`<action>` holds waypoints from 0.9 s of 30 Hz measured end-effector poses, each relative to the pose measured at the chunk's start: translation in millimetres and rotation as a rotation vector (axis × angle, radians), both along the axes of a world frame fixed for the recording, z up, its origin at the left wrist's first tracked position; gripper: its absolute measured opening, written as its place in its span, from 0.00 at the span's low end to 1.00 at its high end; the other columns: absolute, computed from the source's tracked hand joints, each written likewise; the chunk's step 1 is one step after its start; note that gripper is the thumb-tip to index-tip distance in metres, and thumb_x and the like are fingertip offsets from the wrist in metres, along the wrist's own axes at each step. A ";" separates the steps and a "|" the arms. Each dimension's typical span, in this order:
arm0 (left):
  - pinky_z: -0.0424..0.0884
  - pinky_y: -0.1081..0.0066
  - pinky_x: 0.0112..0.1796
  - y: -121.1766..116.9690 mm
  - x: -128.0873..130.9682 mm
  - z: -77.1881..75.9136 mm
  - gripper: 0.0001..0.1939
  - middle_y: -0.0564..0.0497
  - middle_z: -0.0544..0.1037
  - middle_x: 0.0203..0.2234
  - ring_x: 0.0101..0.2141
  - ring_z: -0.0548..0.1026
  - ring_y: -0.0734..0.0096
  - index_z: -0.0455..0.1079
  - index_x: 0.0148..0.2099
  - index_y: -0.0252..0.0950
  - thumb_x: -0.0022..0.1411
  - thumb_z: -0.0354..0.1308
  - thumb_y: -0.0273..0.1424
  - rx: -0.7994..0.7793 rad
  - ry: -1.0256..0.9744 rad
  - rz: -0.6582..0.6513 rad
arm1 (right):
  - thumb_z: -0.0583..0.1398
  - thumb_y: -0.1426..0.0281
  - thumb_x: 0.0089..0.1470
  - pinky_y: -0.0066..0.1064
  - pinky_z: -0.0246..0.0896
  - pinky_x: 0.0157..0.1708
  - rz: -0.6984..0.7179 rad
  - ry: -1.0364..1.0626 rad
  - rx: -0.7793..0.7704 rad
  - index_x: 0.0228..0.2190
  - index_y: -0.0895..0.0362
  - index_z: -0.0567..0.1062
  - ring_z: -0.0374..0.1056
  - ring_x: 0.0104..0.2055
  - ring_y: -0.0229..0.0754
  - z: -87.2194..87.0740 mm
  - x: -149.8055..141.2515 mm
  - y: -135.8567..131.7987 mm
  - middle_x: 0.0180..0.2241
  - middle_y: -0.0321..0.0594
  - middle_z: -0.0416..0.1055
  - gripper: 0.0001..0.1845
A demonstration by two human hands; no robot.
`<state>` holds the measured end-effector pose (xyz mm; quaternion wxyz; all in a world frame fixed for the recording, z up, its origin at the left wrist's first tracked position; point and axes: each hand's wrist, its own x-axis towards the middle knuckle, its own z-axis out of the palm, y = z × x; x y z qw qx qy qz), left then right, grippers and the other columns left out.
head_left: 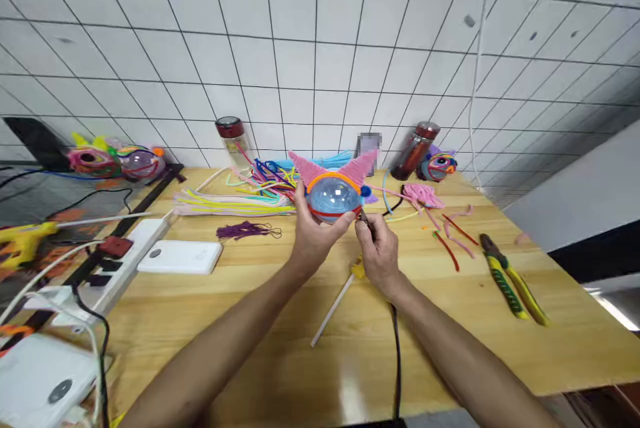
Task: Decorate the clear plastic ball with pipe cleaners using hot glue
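My left hand [316, 231] is closed around the left and lower side of a clear plastic ball [334, 196]. Two pink fuzzy pointed ears [364, 165] rise from the ball, above an orange band [333, 176]. A red strip crosses its lower part, and a dark blue pompom [366, 191] sits at its right. At the ball's lower right edge, my right hand [379, 245] pinches something small and dark, mostly hidden by the fingers. Below and partly behind that hand shows a yellow glue gun [357, 267] with a white glue stick [331, 311] protruding from it.
Pliers [510, 281] and pipe cleaner pieces [447, 250] lie right. Bundled pipe cleaners [235, 203], a purple tassel [247, 231] and a white power bank [181, 257] are left. Two flasks [416, 151] stand by the wall. A black cord [397, 361] crosses the front.
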<state>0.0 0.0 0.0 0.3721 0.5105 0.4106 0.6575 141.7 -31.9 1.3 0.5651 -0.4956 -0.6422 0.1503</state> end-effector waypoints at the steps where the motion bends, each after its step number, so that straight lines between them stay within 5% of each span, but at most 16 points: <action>1: 0.61 0.55 0.73 -0.2 -0.6 -0.3 0.66 0.34 0.56 0.76 0.75 0.61 0.47 0.42 0.80 0.40 0.52 0.79 0.45 0.001 0.015 0.015 | 0.57 0.61 0.66 0.31 0.52 0.28 0.001 -0.004 -0.005 0.33 0.52 0.70 0.58 0.25 0.37 0.1 -0.2 -0.4 0.23 0.28 0.64 0.11; 14: 0.60 0.51 0.73 -1.0 -2.6 2.0 0.70 0.36 0.55 0.77 0.76 0.57 0.42 0.40 0.82 0.44 0.51 0.81 0.46 0.037 0.111 -0.005 | 0.58 0.57 0.67 0.32 0.55 0.30 -0.005 0.053 -0.057 0.32 0.51 0.71 0.58 0.27 0.39 -8.6 0.6 3.8 0.24 0.29 0.64 0.14; 21: 0.50 0.49 0.76 -5.7 -9.0 6.4 0.47 0.38 0.48 0.80 0.80 0.45 0.45 0.43 0.81 0.41 0.72 0.60 0.51 0.072 0.117 -0.102 | 0.58 0.54 0.67 0.33 0.53 0.29 -0.006 0.103 -0.082 0.32 0.51 0.71 0.56 0.27 0.39 -16.6 4.1 7.3 0.24 0.29 0.61 0.16; 27: 0.56 0.51 0.74 1.7 -5.5 5.1 0.53 0.38 0.49 0.79 0.77 0.54 0.45 0.42 0.81 0.44 0.67 0.66 0.54 0.130 0.097 -0.078 | 0.58 0.52 0.68 0.33 0.52 0.29 0.013 0.165 -0.115 0.32 0.51 0.70 0.53 0.27 0.39 -21.8 6.5 10.6 0.25 0.29 0.58 0.18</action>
